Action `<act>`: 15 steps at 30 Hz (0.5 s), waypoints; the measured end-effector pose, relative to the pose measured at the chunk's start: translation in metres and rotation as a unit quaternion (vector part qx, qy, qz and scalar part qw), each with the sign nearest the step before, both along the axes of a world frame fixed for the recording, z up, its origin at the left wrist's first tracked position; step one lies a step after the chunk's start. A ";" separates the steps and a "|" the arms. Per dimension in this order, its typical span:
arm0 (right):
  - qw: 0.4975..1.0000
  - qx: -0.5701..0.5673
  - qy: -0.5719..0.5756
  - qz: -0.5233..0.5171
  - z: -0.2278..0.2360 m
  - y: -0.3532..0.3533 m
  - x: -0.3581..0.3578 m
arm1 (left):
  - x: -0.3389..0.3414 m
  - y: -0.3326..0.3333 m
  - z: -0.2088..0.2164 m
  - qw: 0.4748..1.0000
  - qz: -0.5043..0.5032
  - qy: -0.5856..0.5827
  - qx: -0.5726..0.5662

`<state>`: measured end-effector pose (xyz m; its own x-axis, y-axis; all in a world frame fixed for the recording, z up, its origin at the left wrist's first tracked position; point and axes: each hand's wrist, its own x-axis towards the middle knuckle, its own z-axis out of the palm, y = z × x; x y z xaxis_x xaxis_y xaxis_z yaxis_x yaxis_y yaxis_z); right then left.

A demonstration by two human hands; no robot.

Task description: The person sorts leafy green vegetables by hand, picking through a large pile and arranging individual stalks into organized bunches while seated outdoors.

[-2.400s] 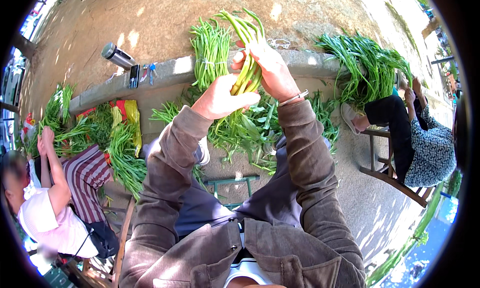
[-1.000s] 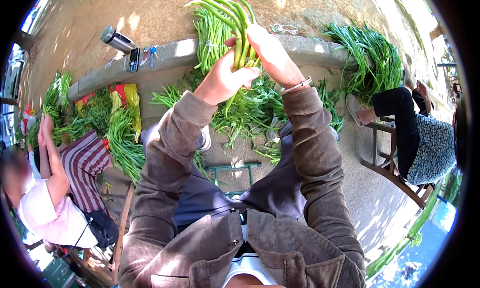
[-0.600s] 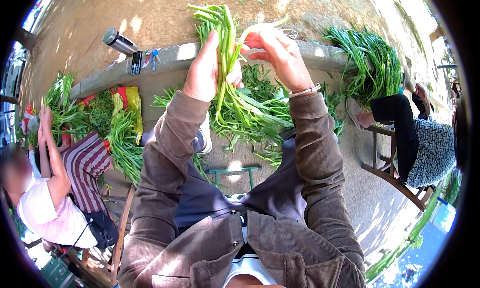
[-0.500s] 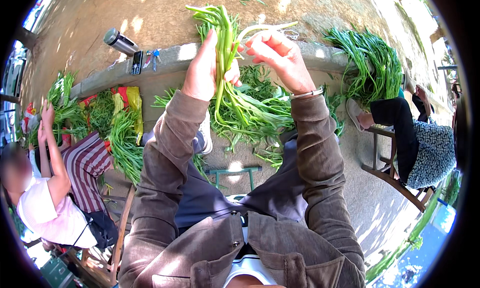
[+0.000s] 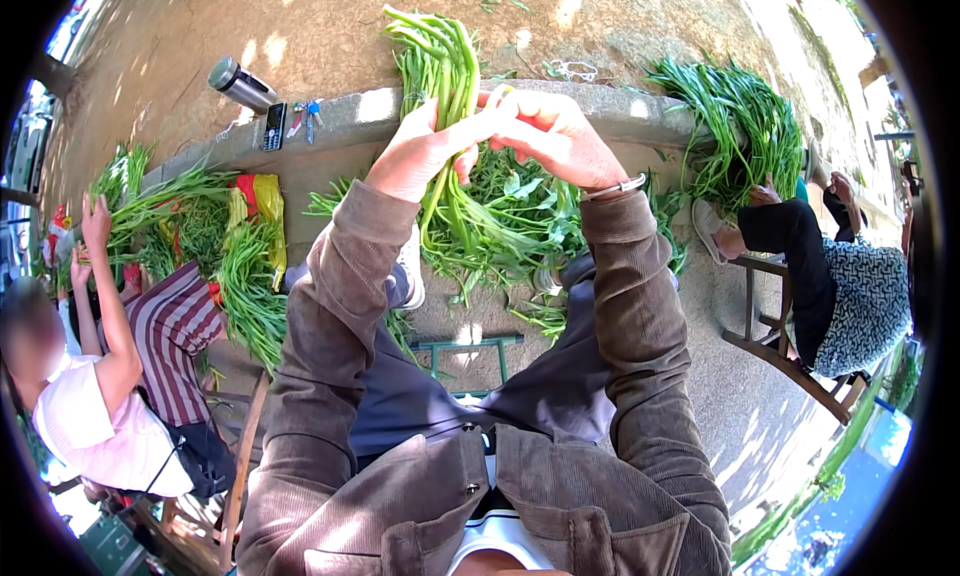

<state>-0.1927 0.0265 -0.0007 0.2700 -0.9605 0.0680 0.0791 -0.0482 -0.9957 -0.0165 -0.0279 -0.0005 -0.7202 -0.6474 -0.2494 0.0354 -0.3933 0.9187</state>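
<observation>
My left hand (image 5: 418, 156) is closed around an upright bunch of water spinach (image 5: 458, 71), its pale green stems up and its leaves hanging below. Against the bunch's right side, my right hand (image 5: 562, 136) is closed with fingers pinched. A pale curved stem or strip (image 5: 503, 93) shows at those fingertips, close to the left thumb. Beneath both hands, a loose heap of water spinach (image 5: 520, 211) lies on the ground between my feet.
On the low kerb are a phone (image 5: 274, 126), keys (image 5: 312, 121) and a steel flask (image 5: 240, 84). White string (image 5: 575, 71) lies beyond it. A person (image 5: 110, 376) sits left by more greens (image 5: 250, 286); another (image 5: 850, 276) sits right beside a long-leaved pile (image 5: 745, 126).
My right hand has come left and down to meet my left thumb. The long stem that stuck out to the right is now a short curve at the fingertips.
</observation>
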 end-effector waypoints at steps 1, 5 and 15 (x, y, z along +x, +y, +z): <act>1.000 0.013 -0.013 0.001 0.000 0.000 0.001 | 0.000 0.000 0.001 1.000 0.009 0.003 0.001; 0.998 0.045 -0.035 0.009 0.001 0.003 0.004 | -0.001 0.001 -0.004 0.999 0.042 0.001 0.007; 0.999 0.026 0.016 -0.018 -0.016 -0.001 0.006 | 0.002 0.001 -0.010 0.986 0.075 -0.088 -0.123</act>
